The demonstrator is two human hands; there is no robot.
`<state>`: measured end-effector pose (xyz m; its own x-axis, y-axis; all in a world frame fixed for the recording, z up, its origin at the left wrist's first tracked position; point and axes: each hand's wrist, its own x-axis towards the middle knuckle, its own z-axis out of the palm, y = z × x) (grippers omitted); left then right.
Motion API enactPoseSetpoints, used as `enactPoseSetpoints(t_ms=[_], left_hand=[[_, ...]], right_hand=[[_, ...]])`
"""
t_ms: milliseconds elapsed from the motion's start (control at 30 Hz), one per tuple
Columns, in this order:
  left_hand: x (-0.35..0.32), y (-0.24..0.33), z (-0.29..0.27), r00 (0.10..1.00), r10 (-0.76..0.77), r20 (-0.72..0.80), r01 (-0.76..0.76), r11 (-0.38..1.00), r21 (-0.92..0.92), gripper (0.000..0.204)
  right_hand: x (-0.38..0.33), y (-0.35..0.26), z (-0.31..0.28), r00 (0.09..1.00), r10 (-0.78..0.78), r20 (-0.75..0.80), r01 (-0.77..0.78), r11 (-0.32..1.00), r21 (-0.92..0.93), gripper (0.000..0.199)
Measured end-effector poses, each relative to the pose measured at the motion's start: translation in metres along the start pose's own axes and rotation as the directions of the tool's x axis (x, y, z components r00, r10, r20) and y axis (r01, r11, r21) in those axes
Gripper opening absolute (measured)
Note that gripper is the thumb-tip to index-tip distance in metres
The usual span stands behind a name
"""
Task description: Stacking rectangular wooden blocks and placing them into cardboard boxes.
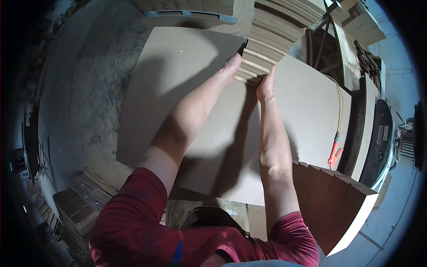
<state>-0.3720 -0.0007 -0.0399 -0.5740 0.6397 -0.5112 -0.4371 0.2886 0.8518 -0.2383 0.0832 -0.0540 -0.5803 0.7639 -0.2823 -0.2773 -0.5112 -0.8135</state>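
Note:
Both my arms reach forward over a large pale board point(218, 120). At its far side is a long row of thin wooden boards point(267, 44), packed tightly face to face with their edges showing. My left hand point(232, 67) presses against the left side of the row's near end, with its fingers mostly hidden behind the wood. On the opposite side, my right hand point(266, 85) grips the near right corner, its fingers also partly out of sight. The near end of the row sits between my two hands.
A red air blow gun point(333, 154) on a hose lies at the right edge of the board. Close to my right arm stands a stack of brown panels point(331, 202). Beyond are a black machine part point(380, 138) and a blue pallet point(191, 16). Plastic-wrapped strips point(91, 189) lie lower left.

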Motion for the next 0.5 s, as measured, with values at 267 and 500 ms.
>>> enactPoseSetpoints(t_ms=[267,500], left_hand=[[-0.048,-0.027,-0.004,0.993,-0.041,0.109,0.034,0.997,0.067,0.061],[-0.085,-0.124,-0.06,0.972,-0.091,0.215,0.075,0.994,0.082,0.063]], right_hand=[[-0.033,0.03,-0.033,0.998,0.032,-0.06,-0.035,0.998,-0.049,0.073],[-0.132,0.056,-0.03,0.979,0.094,-0.182,-0.132,0.969,-0.211,0.072]])
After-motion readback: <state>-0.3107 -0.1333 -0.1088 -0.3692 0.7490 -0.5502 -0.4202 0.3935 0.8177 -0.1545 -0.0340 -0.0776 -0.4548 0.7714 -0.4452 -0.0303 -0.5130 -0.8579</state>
